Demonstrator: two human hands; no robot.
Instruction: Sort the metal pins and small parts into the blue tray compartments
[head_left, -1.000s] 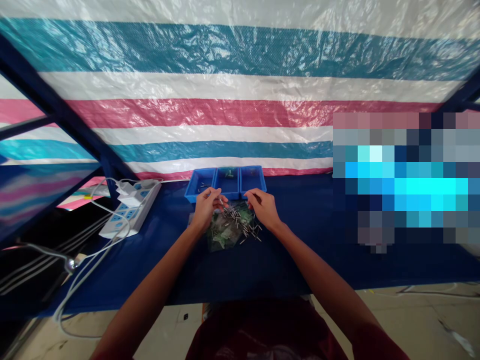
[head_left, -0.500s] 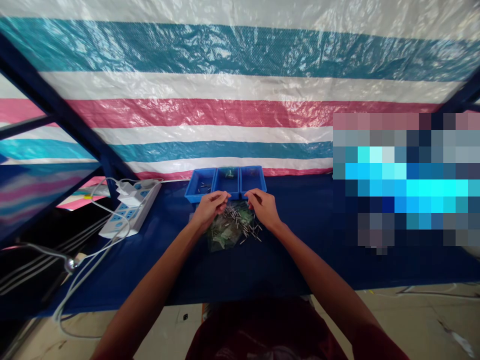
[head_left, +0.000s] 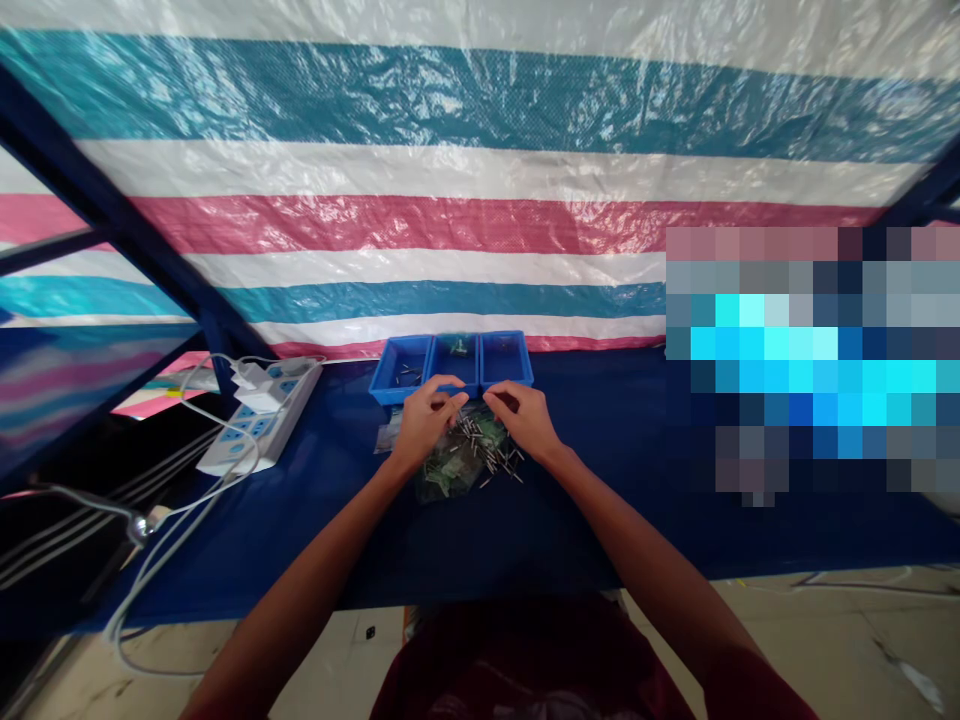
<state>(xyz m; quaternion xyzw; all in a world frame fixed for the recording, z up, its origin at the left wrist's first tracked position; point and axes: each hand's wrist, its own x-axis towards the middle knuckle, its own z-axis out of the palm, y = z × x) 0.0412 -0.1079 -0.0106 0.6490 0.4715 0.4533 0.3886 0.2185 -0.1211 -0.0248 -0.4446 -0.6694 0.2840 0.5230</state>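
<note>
My left hand is over the left side of a pile of small metal pins, its thumb and forefinger stretched out with a gap between them. Facing it across the pile, my right hand has thumb and forefinger closed together; anything between them is too small to make out. Clear and greenish plastic bags lie under and around the pins. Just beyond my hands stand three joined blue bins. A few pins lie in the left bin, a small greenish piece in the middle bin, and the right bin sits alongside.
A white power strip with a plugged-in adapter and loose cables lies at the left of the dark blue table. A striped plastic sheet hangs behind. The area at right is pixelated.
The thumb and forefinger of my left hand have spread from a pinch, and the hand has turned slightly. My right hand has shifted a little to the left, still pinched.
</note>
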